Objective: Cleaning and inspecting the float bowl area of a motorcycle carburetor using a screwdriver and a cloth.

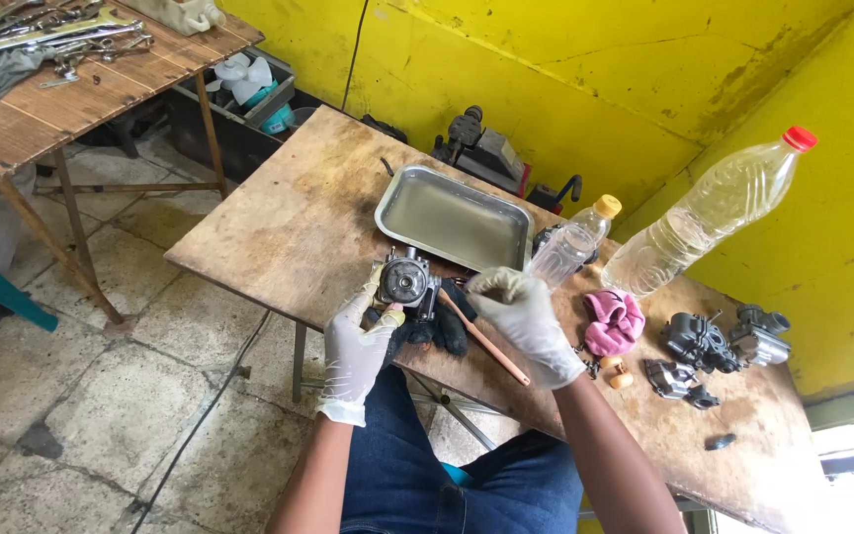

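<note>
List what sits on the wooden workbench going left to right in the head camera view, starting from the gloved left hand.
left hand → carburetor → right hand → small clear bottle with a yellow cap → pink cloth → large clear bottle with a red cap → second, dark carburetor → third carburetor.

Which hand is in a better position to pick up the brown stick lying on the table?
The right hand, probably. It hovers just above the brown stick, with nothing visibly held, while the left hand is holding the grey carburetor at the table's edge.
</note>
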